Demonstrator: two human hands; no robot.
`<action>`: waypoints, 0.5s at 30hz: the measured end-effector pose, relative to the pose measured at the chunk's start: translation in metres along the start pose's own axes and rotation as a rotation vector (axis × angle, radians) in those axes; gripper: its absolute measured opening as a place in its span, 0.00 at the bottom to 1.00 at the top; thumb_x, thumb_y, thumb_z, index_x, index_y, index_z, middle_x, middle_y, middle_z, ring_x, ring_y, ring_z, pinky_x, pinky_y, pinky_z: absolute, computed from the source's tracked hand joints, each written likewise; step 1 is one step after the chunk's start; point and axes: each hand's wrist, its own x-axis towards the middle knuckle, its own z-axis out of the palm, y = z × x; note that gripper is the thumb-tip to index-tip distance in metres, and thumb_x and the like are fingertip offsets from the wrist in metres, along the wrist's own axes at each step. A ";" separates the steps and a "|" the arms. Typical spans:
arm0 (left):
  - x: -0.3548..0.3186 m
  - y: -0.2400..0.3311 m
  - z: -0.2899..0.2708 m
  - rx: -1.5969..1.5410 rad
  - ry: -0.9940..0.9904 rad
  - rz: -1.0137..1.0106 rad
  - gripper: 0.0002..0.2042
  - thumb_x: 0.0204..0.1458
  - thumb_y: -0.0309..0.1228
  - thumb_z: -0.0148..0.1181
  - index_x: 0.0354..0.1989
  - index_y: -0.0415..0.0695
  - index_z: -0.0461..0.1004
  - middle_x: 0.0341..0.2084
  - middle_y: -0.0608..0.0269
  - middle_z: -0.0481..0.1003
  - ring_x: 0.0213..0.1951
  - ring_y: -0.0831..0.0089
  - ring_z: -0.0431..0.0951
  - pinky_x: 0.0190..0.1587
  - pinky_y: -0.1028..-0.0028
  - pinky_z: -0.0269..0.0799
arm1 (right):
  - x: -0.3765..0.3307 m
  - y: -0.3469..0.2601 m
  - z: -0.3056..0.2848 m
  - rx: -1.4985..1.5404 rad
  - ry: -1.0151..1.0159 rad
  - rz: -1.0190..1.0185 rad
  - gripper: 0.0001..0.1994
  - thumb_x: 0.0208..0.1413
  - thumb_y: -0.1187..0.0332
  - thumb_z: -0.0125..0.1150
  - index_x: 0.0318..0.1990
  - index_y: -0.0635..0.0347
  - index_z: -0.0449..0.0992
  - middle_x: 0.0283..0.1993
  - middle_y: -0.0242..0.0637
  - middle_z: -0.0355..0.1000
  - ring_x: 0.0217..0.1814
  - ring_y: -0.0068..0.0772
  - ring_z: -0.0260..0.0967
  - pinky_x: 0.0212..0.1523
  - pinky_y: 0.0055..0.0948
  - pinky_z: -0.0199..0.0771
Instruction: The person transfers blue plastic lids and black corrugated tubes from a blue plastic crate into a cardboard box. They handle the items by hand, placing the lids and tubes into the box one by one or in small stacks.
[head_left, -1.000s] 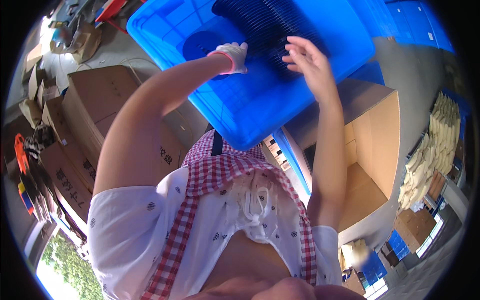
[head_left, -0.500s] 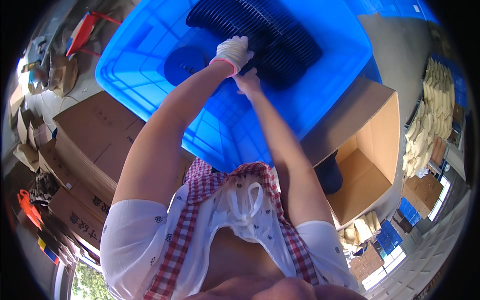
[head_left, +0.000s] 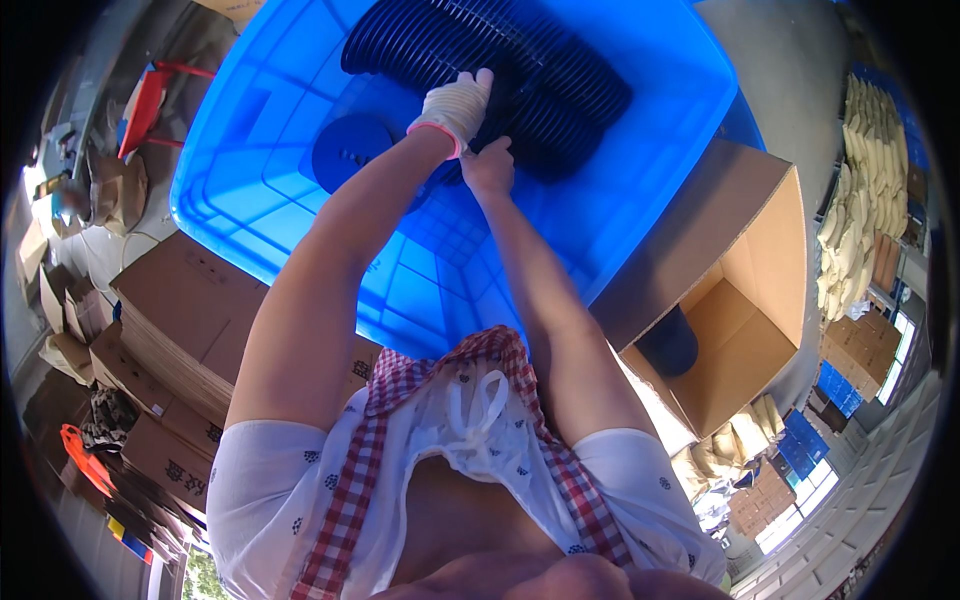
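Inside a large blue plastic bin (head_left: 270,225), rows of thin black round discs (head_left: 430,45) stand packed on edge. My left hand (head_left: 455,108), in a white knit glove with a pink cuff, is closed at the near side of these discs. Just below and right of it, my bare right hand (head_left: 490,168) has its fingers curled against the dark discs. Shadow and the hands themselves hide most of the fingertips and how many discs they grip. A flat dark blue round piece (head_left: 350,150) lies in the bin left of my left wrist.
An open cardboard box (head_left: 745,340) stands right of the bin, with a dark blue rounded piece (head_left: 668,342) in it. Stacked flat cardboard (head_left: 200,310) is at the left. A red stool (head_left: 143,110) stands far left; cream sacks (head_left: 865,190) are piled far right.
The whole view has shifted slightly, so bin and discs sit a little further left. Both hands stay at the discs; the right hand's fingers look more curled.
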 end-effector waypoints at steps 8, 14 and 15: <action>-0.016 0.041 0.031 -0.030 0.004 0.032 0.25 0.53 0.28 0.55 0.60 0.54 0.58 0.58 0.49 0.62 0.52 0.53 0.73 0.52 0.62 0.72 | -0.016 0.046 -0.035 -0.011 0.061 -0.012 0.30 0.48 0.53 0.67 0.48 0.65 0.61 0.45 0.56 0.73 0.48 0.57 0.72 0.49 0.45 0.74; -0.033 0.054 0.035 0.090 -0.086 0.062 0.24 0.52 0.22 0.54 0.58 0.55 0.63 0.51 0.48 0.68 0.49 0.51 0.75 0.49 0.63 0.74 | -0.002 0.063 -0.046 -0.132 0.055 -0.055 0.25 0.51 0.53 0.62 0.46 0.68 0.70 0.45 0.55 0.73 0.47 0.54 0.74 0.49 0.42 0.74; -0.031 0.053 0.032 0.095 -0.069 0.061 0.24 0.52 0.21 0.53 0.58 0.55 0.63 0.50 0.48 0.68 0.49 0.51 0.75 0.48 0.63 0.74 | 0.006 0.063 -0.049 -0.205 0.062 -0.081 0.23 0.53 0.54 0.60 0.46 0.67 0.71 0.45 0.54 0.74 0.45 0.51 0.75 0.48 0.40 0.75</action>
